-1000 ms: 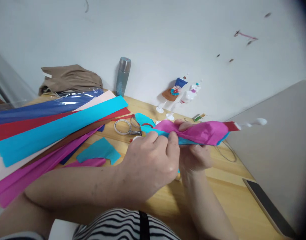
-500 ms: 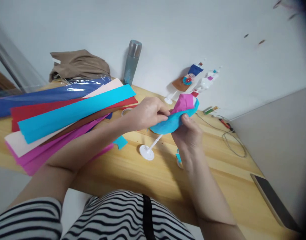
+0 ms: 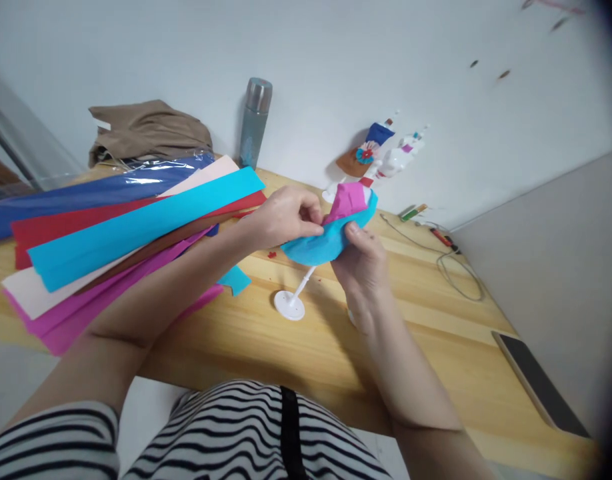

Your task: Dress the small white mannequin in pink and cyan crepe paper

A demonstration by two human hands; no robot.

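Observation:
A miniature dress form, wrapped in a pink paper bodice (image 3: 347,203) and a turquoise paper skirt (image 3: 313,248), leans to the right above the table. Its thin white stand ends in a round base (image 3: 289,305). My left hand (image 3: 291,217) is closed, thumb and forefinger pinching at the waist where pink meets turquoise; the exact bit of paper is hidden. From the right, my right hand (image 3: 362,257) grips the skirt, its thumb on top and its other fingers out of sight beneath.
Crepe paper strips (image 3: 151,223) in several colours lie at left, with a turquoise scrap (image 3: 236,280) nearby. Behind stand a flask (image 3: 254,123), a brown cloth (image 3: 153,130) and a dressed miniature form (image 3: 363,152). A phone (image 3: 539,383) and a cable (image 3: 451,277) lie right.
The whole view has shifted slightly, so most things appear a little further left. My left fingertips still work at the waist, and my right hand keeps its hold on the skirt.

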